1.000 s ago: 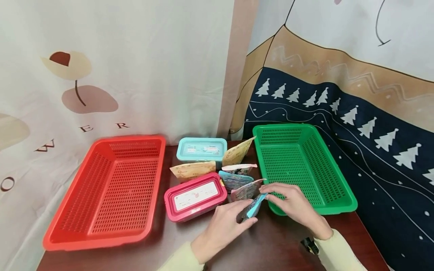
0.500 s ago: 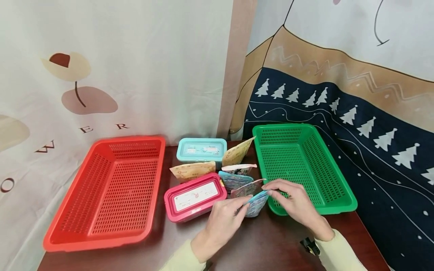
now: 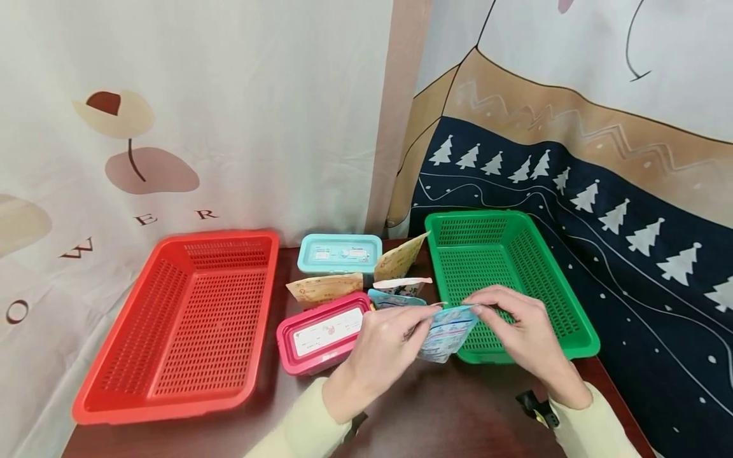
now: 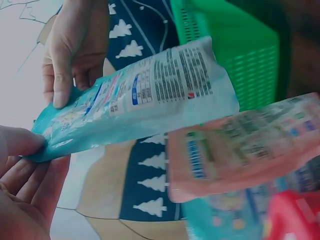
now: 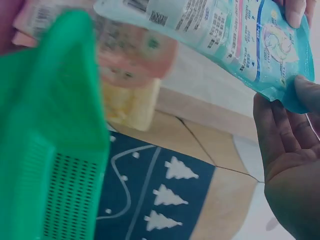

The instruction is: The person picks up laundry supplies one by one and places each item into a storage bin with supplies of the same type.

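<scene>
Left hand (image 3: 378, 346) and right hand (image 3: 521, 327) pinch one blue pouch (image 3: 449, 334)

Pouch hangs right of centre, by the lower-left corner of the green basket (image 3: 478, 270), seemingly off the worktop (image 3: 458, 413). Progress, as judged: lift done, release not yet. Mid-frame, other pouches (image 3: 399, 257) and magenta box (image 3: 326, 332) sit untouched.

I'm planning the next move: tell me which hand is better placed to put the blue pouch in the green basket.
Probably the right hand: it pinches the blue pouch at the corner nearer the green basket; the left hand pinches the other corner, nearer the pink box.
</scene>
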A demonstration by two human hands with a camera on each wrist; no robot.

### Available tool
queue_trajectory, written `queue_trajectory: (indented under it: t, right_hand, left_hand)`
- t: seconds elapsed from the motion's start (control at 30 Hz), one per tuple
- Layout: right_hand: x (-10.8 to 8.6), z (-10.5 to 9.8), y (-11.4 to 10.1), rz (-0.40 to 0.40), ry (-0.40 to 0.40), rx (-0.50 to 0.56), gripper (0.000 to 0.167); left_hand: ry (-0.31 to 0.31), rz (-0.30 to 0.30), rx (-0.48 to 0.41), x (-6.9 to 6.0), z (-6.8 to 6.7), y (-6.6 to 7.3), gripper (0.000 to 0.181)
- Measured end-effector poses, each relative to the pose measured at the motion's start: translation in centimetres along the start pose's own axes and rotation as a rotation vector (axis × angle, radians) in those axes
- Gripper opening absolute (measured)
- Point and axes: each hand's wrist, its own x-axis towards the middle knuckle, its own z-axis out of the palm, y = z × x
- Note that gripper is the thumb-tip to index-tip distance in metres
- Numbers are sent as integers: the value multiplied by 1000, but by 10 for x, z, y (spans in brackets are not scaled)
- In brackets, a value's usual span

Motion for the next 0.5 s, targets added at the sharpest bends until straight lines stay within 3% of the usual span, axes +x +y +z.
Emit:
queue_trajectory:
  t: [0.27,0.5]
  right_hand:
    - [26,-28,-8,-36,64,-32,35]
    - [46,-55,-1,-34,98,-131,25]
  left_hand:
    - [-22,36,-25,40,-5,5,22]
    - [-94,-10,-73,77,0,4,23]
